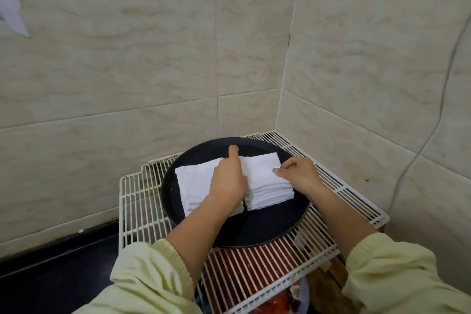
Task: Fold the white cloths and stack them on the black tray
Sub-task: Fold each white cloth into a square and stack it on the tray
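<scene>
Judging by the fuzzy nap and rounded fold edges, the white cloths [262,195] are light, soft terry. They have no stiffness, compress easily, and are likely to slide layer over layer if pushed from one side. They lie folded in two piles on the black tray [254,227]: a left stack [193,181] and a right stack [265,173], side by side.

The tray is round, smooth and dark with a shallow rim, seated on a white wire rack [137,211] in a corner of glossy beige tiles.

The left hand [228,181] sits over the seam between the piles, one finger straight and pointing far. Its other fingers are hidden, so its grip cannot be told. The right hand [298,176] has its fingers curled, pinching the right edge of the right stack's top layers.

Recommended hold — both side edges of a pile, squeezed inward and supported from beneath. A corner pinch would probably peel off a single cloth.
</scene>
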A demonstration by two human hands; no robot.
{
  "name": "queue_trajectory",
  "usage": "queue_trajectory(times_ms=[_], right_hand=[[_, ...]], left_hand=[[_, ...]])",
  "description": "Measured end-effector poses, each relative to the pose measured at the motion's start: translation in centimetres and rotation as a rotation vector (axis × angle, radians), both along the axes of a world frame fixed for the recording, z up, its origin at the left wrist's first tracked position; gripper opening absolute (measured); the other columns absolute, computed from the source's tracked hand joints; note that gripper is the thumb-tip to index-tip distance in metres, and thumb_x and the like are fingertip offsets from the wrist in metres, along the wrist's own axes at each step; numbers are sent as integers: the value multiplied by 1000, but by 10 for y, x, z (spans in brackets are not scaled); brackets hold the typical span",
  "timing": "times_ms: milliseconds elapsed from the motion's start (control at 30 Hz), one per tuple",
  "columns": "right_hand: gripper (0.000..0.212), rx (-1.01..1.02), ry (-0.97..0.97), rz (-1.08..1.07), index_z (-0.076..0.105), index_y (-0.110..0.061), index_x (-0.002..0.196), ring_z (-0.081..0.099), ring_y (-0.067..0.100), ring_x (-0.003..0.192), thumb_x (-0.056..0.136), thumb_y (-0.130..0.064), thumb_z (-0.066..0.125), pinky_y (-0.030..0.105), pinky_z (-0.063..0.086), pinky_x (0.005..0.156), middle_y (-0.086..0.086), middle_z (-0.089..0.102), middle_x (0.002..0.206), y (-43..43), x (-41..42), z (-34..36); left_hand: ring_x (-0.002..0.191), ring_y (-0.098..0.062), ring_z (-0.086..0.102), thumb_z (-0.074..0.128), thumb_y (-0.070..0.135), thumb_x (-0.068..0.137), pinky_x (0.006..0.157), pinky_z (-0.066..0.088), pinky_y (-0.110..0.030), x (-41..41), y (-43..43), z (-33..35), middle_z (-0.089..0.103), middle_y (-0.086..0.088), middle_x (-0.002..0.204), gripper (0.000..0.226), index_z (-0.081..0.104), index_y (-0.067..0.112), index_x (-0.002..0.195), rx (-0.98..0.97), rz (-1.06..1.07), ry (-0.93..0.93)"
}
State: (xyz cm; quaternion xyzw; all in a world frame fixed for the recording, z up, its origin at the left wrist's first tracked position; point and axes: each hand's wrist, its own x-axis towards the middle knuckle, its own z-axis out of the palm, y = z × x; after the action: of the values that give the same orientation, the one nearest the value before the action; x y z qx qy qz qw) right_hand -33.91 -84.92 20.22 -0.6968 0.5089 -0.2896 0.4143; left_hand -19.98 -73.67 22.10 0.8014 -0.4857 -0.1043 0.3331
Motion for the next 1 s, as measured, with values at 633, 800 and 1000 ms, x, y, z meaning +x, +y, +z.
queue_trajectory(times_ms=[633, 800, 1000], right_hand=[[11, -414, 10, 323, 63, -17, 86, 56, 14, 84, 83, -24, 70, 23, 38, 72, 1, 63, 93, 152, 130, 44], [10, -400, 17, 495, 69, -10, 89, 55, 14, 80, 80, -16, 70, 26, 43, 73, 2, 64, 87, 256, 192, 32], [12, -352, 100, 732, 66, -12, 90, 58, 20, 86, 83, -21, 69, 24, 38, 70, 5, 65, 91, 401, 259, 3]], left_hand=[[84, -19, 60, 61, 15, 87, 78, 44, -27, 106, 156, 13, 56, -5, 113, 22, 63, 15, 109, -267, 270, -42], [91, -20, 58, 59, 14, 84, 81, 44, -28, 153, 276, -15, 58, -5, 116, 25, 63, 16, 109, -158, 425, -42], [101, -24, 61, 60, 16, 85, 86, 45, -30, 194, 436, -40, 62, -7, 114, 22, 65, 16, 107, -59, 619, -44]])
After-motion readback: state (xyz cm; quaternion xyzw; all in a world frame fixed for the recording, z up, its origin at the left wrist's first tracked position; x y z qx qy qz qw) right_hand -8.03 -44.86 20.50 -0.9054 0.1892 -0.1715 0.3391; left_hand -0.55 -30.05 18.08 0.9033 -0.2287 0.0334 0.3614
